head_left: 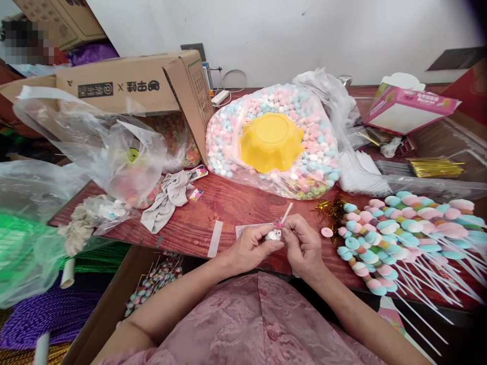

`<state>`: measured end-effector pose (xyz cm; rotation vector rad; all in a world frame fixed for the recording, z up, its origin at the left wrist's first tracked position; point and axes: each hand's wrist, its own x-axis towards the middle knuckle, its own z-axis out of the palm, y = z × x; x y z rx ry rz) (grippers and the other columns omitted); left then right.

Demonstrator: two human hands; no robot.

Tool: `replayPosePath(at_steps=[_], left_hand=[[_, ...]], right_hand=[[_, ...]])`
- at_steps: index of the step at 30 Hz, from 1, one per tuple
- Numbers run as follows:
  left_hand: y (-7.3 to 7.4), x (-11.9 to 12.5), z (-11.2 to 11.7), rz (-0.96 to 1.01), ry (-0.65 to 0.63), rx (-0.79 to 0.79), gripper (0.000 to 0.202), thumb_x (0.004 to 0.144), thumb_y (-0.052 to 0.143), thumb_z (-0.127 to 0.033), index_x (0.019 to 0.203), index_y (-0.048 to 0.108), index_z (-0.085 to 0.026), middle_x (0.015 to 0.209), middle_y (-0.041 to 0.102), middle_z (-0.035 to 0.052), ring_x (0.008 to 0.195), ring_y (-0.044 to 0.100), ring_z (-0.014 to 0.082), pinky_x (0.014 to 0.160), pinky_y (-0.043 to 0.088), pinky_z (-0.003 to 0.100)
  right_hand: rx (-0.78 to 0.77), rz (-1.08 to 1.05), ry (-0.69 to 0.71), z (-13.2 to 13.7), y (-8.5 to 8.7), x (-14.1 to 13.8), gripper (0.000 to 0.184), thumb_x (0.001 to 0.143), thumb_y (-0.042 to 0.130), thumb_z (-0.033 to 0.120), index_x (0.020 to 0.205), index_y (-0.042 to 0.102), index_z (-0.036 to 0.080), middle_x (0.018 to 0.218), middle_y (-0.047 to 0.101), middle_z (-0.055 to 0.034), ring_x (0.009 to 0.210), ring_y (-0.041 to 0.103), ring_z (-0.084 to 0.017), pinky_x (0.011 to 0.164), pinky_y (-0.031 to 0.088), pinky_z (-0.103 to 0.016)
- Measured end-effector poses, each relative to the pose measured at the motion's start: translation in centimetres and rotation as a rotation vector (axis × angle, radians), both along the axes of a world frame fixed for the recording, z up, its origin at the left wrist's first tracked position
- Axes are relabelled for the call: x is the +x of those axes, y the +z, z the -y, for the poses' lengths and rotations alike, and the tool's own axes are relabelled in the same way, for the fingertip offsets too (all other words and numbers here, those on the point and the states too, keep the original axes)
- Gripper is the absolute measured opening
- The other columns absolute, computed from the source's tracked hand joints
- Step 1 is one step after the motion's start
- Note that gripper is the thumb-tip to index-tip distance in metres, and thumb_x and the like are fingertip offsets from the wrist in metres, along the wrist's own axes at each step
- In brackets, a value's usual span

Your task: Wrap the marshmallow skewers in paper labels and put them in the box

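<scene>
Over the near edge of the table, the left hand, thumb and fingers narrowed, holds a small white-and-pink piece; the right hand pinches its right side, the exact contact partly hidden. A white stick slants up beside it. A firm left grip and light, small right-hand pinches would suit best, since the piece looks easily crushed. To the right lie a pink disc and skewers. Farther back, an upturned yellow bowl rests on a bag of sweets, before the wall.
</scene>
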<state>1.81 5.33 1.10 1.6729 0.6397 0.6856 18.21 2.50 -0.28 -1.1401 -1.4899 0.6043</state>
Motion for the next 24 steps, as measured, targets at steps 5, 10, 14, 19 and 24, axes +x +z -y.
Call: replayPosePath(at_steps=[5,10,14,19,24], left_hand=[[0.0,-1.9,0.0,-0.418,0.123,0.637,0.028,0.092,0.047,-0.017,0.114,0.064,-0.014,0.091,0.065,0.0080,0.085,0.058,0.0181,0.078,0.047,0.030],[1.3,-5.5,1.9,-0.610,-0.014,0.666,0.027,0.092,0.043,-0.014,0.104,0.067,-0.019,0.090,0.064,0.0072,0.086,0.059,0.0176,0.077,0.046,0.028],[4.1,-13.0,3.8,-0.992,-0.226,0.285,0.021,0.088,0.050,-0.017,0.087,0.070,-0.024,0.088,0.066,0.0024,0.085,0.061,0.0167,0.077,0.045,0.028],[4.7,-17.6,4.2,-1.721,0.071,0.205,0.037,0.068,0.069,-0.023,0.105,0.071,-0.018,0.107,0.067,0.0145,0.108,0.057,0.0381,0.086,0.046,0.049],[2.0,-5.7,1.5,-1.131,-0.046,0.652,0.033,0.090,0.047,-0.026,0.119,0.062,-0.019,0.122,0.060,0.0110,0.112,0.053,0.0257,0.096,0.044,0.040]], right_hand=[[-0.579,-0.562,0.238,-0.2,-1.3,-1.1,0.019,0.071,0.068,0.033,0.066,0.055,0.020,0.060,0.048,0.0037,0.058,0.040,-0.011,0.057,0.034,-0.025],[-0.869,-0.679,0.485,2.0,-1.4,-4.2,0.024,0.067,0.065,0.037,0.059,0.050,0.020,0.048,0.044,0.0038,0.047,0.041,-0.011,0.049,0.032,-0.026],[-0.934,-0.603,0.594,3.4,-1.4,-5.3,0.014,0.069,0.068,0.031,0.067,0.062,0.018,0.057,0.057,0.0014,0.051,0.044,-0.010,0.052,0.032,-0.024],[-0.660,-0.429,0.314,2.3,-1.4,-2.8,0.010,0.077,0.066,0.029,0.075,0.065,0.019,0.069,0.059,0.0025,0.065,0.049,-0.011,0.064,0.038,-0.024],[-0.402,-0.271,0.189,2.2,0.1,-1.6,0.017,0.088,0.054,0.027,0.074,0.059,0.019,0.067,0.058,0.0008,0.063,0.050,-0.012,0.061,0.040,-0.026]])
